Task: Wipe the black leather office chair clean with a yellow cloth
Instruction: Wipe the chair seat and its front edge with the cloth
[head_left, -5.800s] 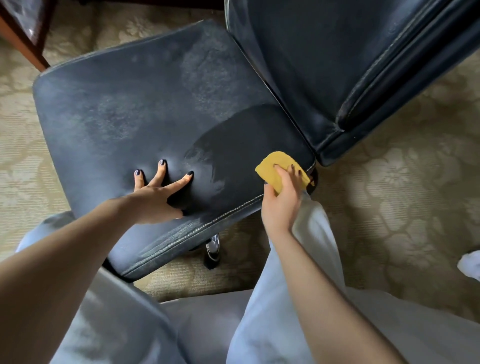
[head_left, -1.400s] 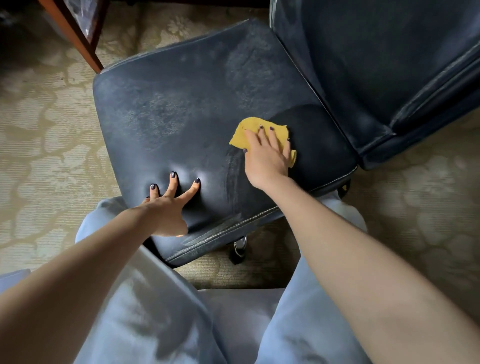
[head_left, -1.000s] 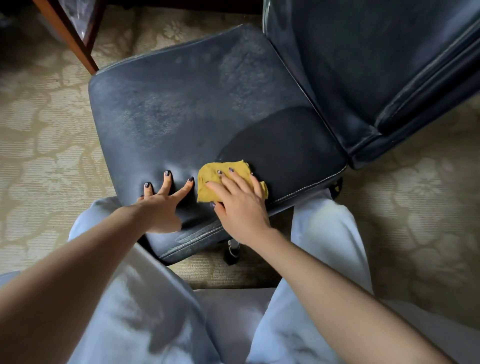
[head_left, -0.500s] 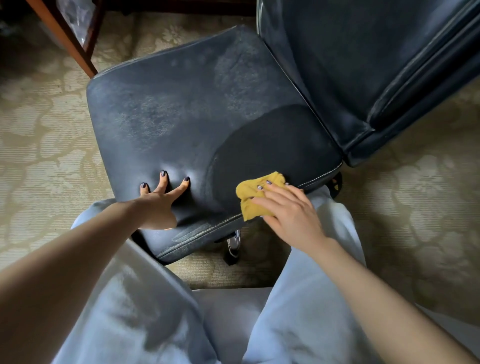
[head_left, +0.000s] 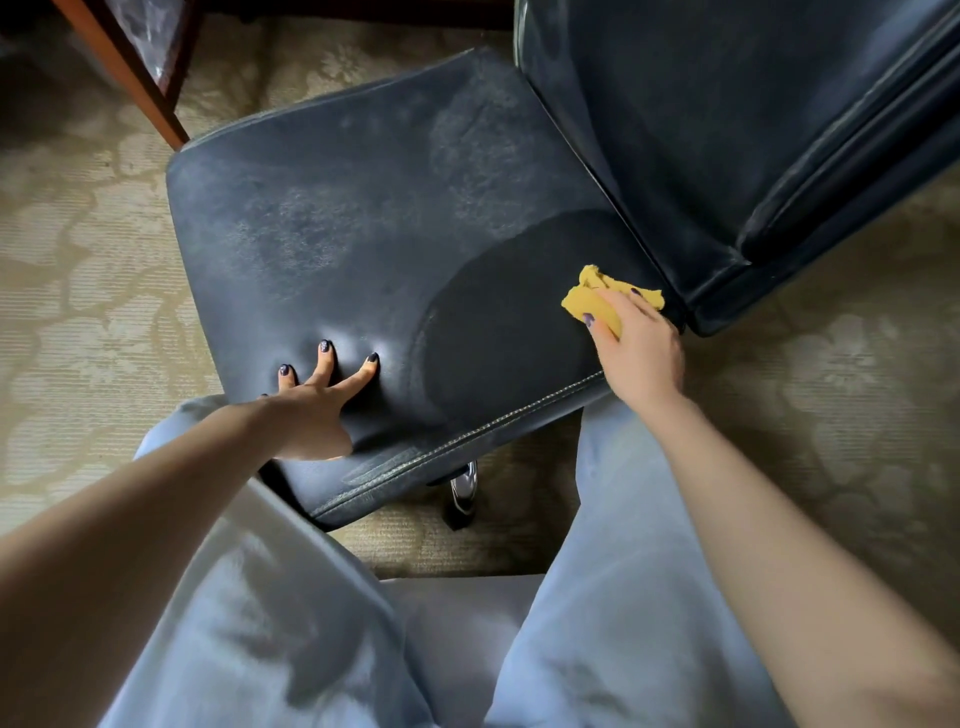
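The black leather office chair has a dusty grey seat (head_left: 337, 234) and a backrest (head_left: 701, 130) at the upper right. A darker wiped patch (head_left: 498, 322) shows on the seat's near right part. My right hand (head_left: 641, 353) holds the bunched yellow cloth (head_left: 587, 299) against the seat, at its right corner close to the backrest. Thumb and fingers curl over the cloth. My left hand (head_left: 317, 410) presses on the seat's front edge with spread, straight fingers that dent the leather.
A wooden furniture leg (head_left: 130, 67) stands at the upper left beside the seat. Patterned beige carpet (head_left: 78, 260) surrounds the chair. A chrome part of the chair base (head_left: 465, 483) shows under the seat's front. My legs in light blue trousers (head_left: 597, 597) fill the foreground.
My right hand has slid the cloth from the seat's front edge to the right and back, toward the backrest corner. My left hand has stayed in place.
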